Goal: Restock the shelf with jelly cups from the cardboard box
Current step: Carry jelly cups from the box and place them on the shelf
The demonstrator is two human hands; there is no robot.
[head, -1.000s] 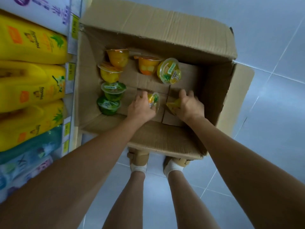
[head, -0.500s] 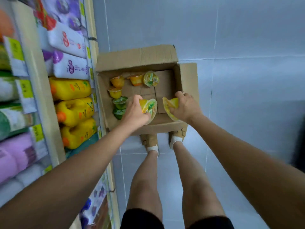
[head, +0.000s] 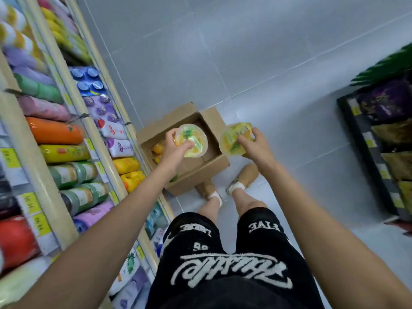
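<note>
My left hand (head: 172,150) grips a yellow jelly cup (head: 192,139) with a green-printed lid, held high above the open cardboard box (head: 201,172) on the floor. In my right hand (head: 256,146) is a second yellow jelly cup (head: 233,140), lid facing me, held to the right of the box. More orange and yellow cups (head: 158,149) lie at the box's left inside wall, partly hidden by my left arm. The shelf (head: 89,130) runs along the left.
The left shelf holds rows of coloured bottles and packs (head: 64,152) with yellow price tags. A dark rack of bagged goods (head: 383,139) stands at the right. My feet (head: 225,186) stand just behind the box on the grey tiled floor (head: 223,63).
Both hands lifted a jelly cup each out of the box and rose well above it. The view pulled back and up as I stood, bringing the shelves into sight.
</note>
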